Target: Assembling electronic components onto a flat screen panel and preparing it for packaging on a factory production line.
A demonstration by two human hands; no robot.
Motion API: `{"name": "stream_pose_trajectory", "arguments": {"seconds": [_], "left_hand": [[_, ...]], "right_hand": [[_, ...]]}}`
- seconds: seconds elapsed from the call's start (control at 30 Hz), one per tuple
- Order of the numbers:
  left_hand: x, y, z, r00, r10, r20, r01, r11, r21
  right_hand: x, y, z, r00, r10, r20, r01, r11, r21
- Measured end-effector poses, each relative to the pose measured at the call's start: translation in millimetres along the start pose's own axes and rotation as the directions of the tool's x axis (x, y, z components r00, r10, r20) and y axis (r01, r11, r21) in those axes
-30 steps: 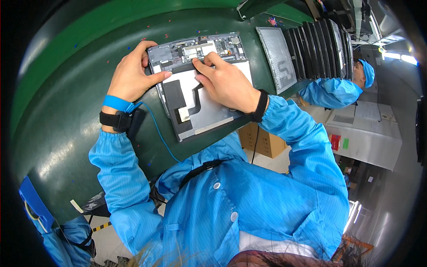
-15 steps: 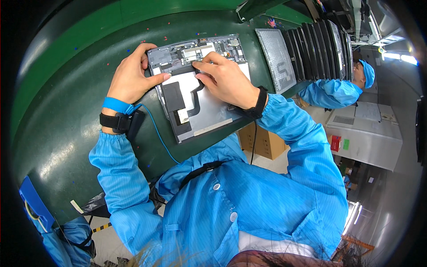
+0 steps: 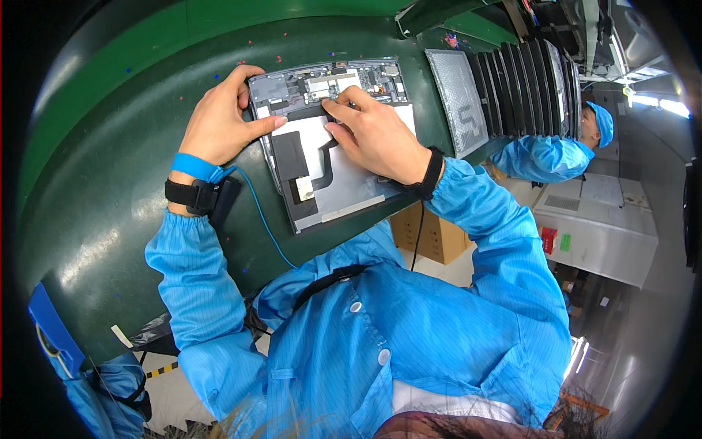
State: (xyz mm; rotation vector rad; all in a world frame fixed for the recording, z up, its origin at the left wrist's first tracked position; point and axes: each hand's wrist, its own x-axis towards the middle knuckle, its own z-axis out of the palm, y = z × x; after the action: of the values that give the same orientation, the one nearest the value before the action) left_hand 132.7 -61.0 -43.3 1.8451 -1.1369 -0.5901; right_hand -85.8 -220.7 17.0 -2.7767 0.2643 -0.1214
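Note:
An opened laptop-like device lies on the green bench, its dark chassis with a bare circuit board (image 3: 322, 86) on the far side. A silver panel (image 3: 351, 175) joins it on the near side, with a black sheet (image 3: 290, 155) and a black ribbon cable (image 3: 322, 174) on it. My left hand (image 3: 223, 121) grips the chassis at its left edge, thumb on top and fingers round the far corner. At the board's near edge, my right hand (image 3: 376, 139) is curled, with index finger and thumb by the cable's upper end. What lies under those fingertips is hidden.
Right of the device stands a row of dark flat panels (image 3: 523, 91), beside a bubble-wrapped panel (image 3: 457, 102). A blue cord (image 3: 257, 208) runs from my left wristband. Small red and blue bits dot the bench (image 3: 95, 219). Another person (image 3: 545, 155) works beyond the panels.
The whole view has shifted slightly. Both hands keep nearly the same places on the device.

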Motion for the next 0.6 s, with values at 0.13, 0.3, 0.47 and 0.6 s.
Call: {"name": "stream_pose_trajectory", "arguments": {"seconds": [0.13, 0.3, 0.47, 0.6], "left_hand": [[1, 0, 0, 1.000, 0.001, 0.005, -0.001, 1.000, -0.009], [1, 3, 0, 1.000, -0.006, -0.003, 0.006, 1.000, 0.000], [0, 0, 1, 1.000, 0.009, -0.006, -0.009, 1.000, -0.008], [1, 4, -1, 1.000, -0.008, -0.004, 0.008, 1.000, -0.016]], "right_hand": [[-3, -5, 5, 1.000, -0.017, -0.009, 0.017, 0.999, -0.037], [-5, -8, 6, 0.999, -0.038, 0.002, 0.038, 0.988, -0.151], [-12, -3, 10, 0.998, -0.060, -0.014, 0.057, 0.984, -0.168], [-8, 3, 5, 1.000, -0.005, -0.030, 0.004, 1.000, -0.029]]}}
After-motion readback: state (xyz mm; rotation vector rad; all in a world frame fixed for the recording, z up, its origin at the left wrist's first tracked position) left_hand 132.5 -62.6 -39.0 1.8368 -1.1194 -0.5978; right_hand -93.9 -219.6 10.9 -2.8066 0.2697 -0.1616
